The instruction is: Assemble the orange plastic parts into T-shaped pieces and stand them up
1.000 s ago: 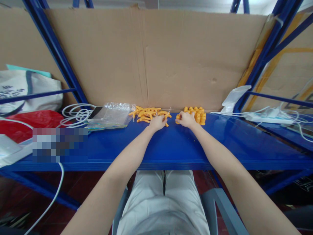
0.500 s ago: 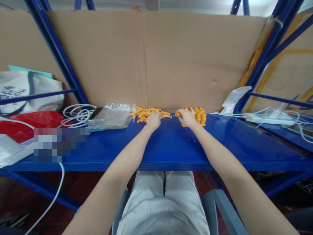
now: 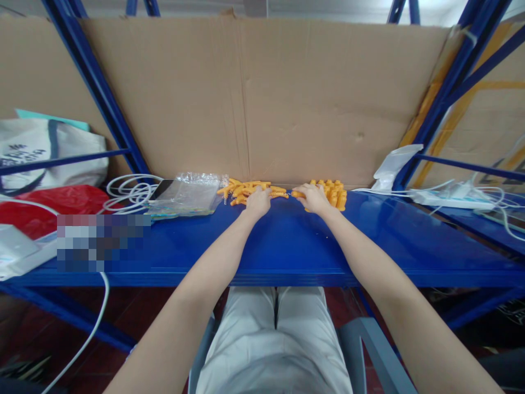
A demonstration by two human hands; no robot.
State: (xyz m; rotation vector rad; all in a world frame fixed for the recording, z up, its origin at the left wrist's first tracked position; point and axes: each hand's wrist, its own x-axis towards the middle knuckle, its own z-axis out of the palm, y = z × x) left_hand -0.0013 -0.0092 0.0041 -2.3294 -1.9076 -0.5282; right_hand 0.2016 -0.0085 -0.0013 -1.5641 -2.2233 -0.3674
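Observation:
A loose pile of orange stick-like pieces with small metal chains (image 3: 238, 190) lies at the back of the blue shelf. My left hand (image 3: 258, 201) rests on the right part of this pile, its fingers bent down among the pieces. What those fingers grip, if anything, is hidden. To the right, my right hand (image 3: 315, 198) has closed fingers round an orange piece (image 3: 297, 194), whose end sticks out leftward. Beside and partly behind that hand stand close rows of similar orange pieces (image 3: 337, 195).
Left of the pile lies a stack of clear plastic bags (image 3: 186, 198), with a coiled white cable (image 3: 129, 192) beyond it. A red bag (image 3: 69, 200) is farther left. A cardboard sheet (image 3: 307, 104) walls the back. White power strips and cables (image 3: 449, 197) lie at right.
My right hand has shifted very slightly left with the orange piece, and the chain between the hands shows less. My left hand has hardly moved.

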